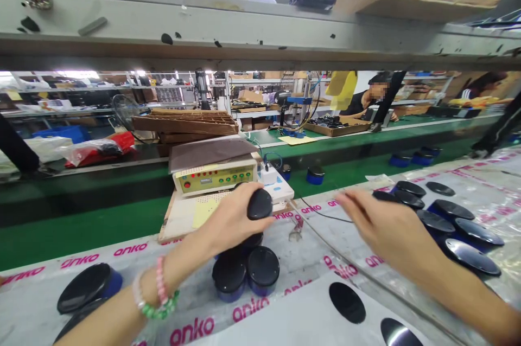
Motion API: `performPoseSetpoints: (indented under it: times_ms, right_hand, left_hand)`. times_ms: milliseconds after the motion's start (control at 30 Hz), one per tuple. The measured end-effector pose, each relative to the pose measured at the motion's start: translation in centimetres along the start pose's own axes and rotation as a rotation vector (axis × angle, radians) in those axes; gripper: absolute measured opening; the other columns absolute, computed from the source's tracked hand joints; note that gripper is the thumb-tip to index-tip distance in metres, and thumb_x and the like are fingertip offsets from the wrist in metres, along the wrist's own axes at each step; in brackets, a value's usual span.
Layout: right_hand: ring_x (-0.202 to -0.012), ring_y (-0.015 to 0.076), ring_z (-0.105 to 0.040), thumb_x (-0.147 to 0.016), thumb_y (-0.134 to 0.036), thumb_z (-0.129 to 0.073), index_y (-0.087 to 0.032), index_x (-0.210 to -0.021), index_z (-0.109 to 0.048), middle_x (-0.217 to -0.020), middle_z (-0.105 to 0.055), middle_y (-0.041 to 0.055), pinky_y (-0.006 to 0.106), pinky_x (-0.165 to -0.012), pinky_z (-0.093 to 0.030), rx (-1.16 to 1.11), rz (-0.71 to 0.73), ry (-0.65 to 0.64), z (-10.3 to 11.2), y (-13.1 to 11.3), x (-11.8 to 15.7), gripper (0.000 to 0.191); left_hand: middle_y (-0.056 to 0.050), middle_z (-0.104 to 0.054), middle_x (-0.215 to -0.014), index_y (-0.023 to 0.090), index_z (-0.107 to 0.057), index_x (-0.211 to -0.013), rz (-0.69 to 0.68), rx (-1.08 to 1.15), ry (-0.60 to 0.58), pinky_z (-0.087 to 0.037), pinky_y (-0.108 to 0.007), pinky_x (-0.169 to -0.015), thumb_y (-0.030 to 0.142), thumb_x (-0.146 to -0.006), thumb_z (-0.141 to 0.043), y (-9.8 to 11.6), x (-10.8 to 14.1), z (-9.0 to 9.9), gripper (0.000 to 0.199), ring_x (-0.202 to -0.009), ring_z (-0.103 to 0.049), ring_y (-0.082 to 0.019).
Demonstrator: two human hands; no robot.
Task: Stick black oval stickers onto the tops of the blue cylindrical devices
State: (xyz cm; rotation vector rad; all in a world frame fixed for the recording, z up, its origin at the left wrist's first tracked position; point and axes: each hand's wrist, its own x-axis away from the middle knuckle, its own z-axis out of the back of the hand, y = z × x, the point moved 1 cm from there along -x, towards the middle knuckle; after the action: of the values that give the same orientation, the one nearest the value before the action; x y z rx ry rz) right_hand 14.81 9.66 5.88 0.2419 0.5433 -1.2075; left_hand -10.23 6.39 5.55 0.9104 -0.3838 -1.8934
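My left hand (234, 218) is closed around a round piece with a glossy black top (259, 204), its thumb and fingers at the rim. Below it, several blue round pieces with black tops (264, 267) stand grouped on the plastic-covered bench. My right hand (380, 224) is raised over the bench at the right, its fingertips smeared by motion, so I cannot see whether anything is between them. A white sheet (285, 313) lies in front of me, bearing black discs (347, 302).
More blue-and-black pieces (450, 209) stand at the right, and others (85, 286) at the left. A control box (215, 177) sits behind the left hand, near a green conveyor belt (134, 221). A metal shelf (244, 26) crosses above. A person (364, 99) sits across the line.
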Motion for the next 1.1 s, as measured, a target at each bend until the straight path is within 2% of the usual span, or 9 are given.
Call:
performPoseSetpoints:
  times_ms: [100, 233, 333, 433, 533, 667, 833, 933, 1100]
  right_hand:
    - [-0.065, 0.0215, -0.063, -0.099, -0.038, -0.030, -0.013, -0.099, -0.059, -0.069, -0.063, 0.0062, 0.034, -0.060, -0.046, 0.035, -0.188, -0.103, -1.9, 1.6, -6.7, 0.038]
    - [-0.088, 0.0175, -0.062, -0.091, -0.036, -0.054, -0.015, -0.112, -0.056, -0.106, -0.061, 0.0063, 0.038, -0.077, -0.052, -0.045, -0.196, -0.242, -7.9, 0.3, -13.3, 0.030]
    - [-0.094, 0.0193, -0.061, -0.090, -0.032, -0.057, -0.015, -0.115, -0.056, -0.113, -0.059, 0.0072, 0.039, -0.079, -0.052, -0.136, -0.170, -0.338, -12.0, -1.4, -14.6, 0.030]
    - [-0.095, 0.0197, -0.060, -0.090, -0.033, -0.057, -0.016, -0.116, -0.055, -0.114, -0.059, 0.0072, 0.040, -0.079, -0.052, -0.204, -0.183, -0.362, -12.9, -1.5, -14.8, 0.031]
    - [-0.095, 0.0198, -0.060, -0.090, -0.033, -0.056, -0.016, -0.115, -0.055, -0.114, -0.058, 0.0074, 0.040, -0.079, -0.051, -0.258, -0.198, -0.311, -10.3, -0.6, -14.5, 0.030]
    - [-0.087, 0.0203, -0.059, -0.082, -0.047, -0.060, -0.016, -0.108, -0.054, -0.105, -0.060, 0.0068, 0.034, -0.072, -0.049, -0.422, -0.074, -0.279, -4.0, -1.4, -10.4, 0.040]
    - [-0.074, 0.0160, -0.060, -0.072, -0.049, -0.068, -0.023, -0.105, -0.050, -0.095, -0.063, 0.0009, 0.025, -0.059, -0.047, -0.784, 0.350, -0.448, 2.3, -6.8, -0.2, 0.046]
    - [-0.057, 0.0127, -0.053, -0.091, -0.036, -0.045, -0.023, -0.083, -0.045, -0.072, -0.058, -0.0017, 0.024, -0.052, -0.043, -0.661, 0.388, -0.228, 4.6, -8.4, 3.3, 0.015]
    - [-0.062, 0.0122, -0.060, -0.097, -0.020, -0.030, -0.024, -0.087, -0.049, -0.072, -0.061, -0.0017, 0.021, -0.056, -0.045, -0.506, 0.540, 0.047, 5.7, -9.2, 5.6, 0.022]
  left_hand:
    - [-0.011, -0.057, -0.120, 0.019, -0.052, -0.122, -0.023, 0.027, -0.187, -0.040, -0.039, -0.094, 0.035, -0.077, -0.067, -0.6, -1.3, -2.8, 0.051, -0.109, -0.054, -0.029]
    - [-0.017, -0.062, -0.111, 0.014, -0.057, -0.119, -0.010, -0.018, -0.347, -0.046, -0.046, -0.085, 0.031, -0.065, -0.078, -1.3, -2.1, -5.8, 0.060, -0.100, -0.059, -0.038]
    - [-0.021, -0.058, -0.119, 0.013, -0.053, -0.126, 0.010, -0.048, -0.380, -0.044, -0.051, -0.089, 0.037, -0.061, -0.082, -1.5, -1.6, -5.3, 0.075, -0.108, -0.054, -0.042]
    - [-0.013, -0.055, -0.127, 0.020, -0.050, -0.128, 0.023, -0.015, -0.272, -0.037, -0.046, -0.099, 0.040, -0.078, -0.068, -0.9, 0.0, -3.1, 0.057, -0.118, -0.048, -0.033]
    - [-0.006, -0.058, -0.121, 0.024, -0.057, -0.119, 0.088, 0.163, -0.074, -0.038, -0.039, -0.100, 0.033, -0.088, -0.055, 0.1, 2.0, -1.0, 0.031, -0.112, -0.052, -0.024]
    - [-0.007, -0.052, -0.127, 0.027, -0.052, -0.125, 0.353, 0.799, 0.083, -0.048, -0.036, -0.091, 0.043, -0.092, -0.048, 1.5, 3.8, -0.1, 0.037, -0.110, -0.053, -0.022]
    - [-0.015, -0.065, -0.102, 0.012, -0.057, -0.122, 0.567, 1.560, -0.302, -0.055, -0.031, -0.072, 0.058, -0.094, -0.027, 3.5, 5.5, -0.9, 0.062, -0.082, -0.066, -0.020]
    - [-0.017, -0.069, -0.096, 0.007, -0.061, -0.116, 0.591, 1.649, -0.313, -0.055, -0.032, -0.074, 0.056, -0.091, -0.041, 3.5, 6.5, -0.9, 0.058, -0.082, -0.068, -0.023]
    - [-0.013, -0.071, -0.096, 0.010, -0.067, -0.106, 0.656, 1.587, -0.096, -0.053, -0.035, -0.084, 0.047, -0.078, -0.069, 3.4, 7.2, -0.2, 0.046, -0.087, -0.068, -0.023]
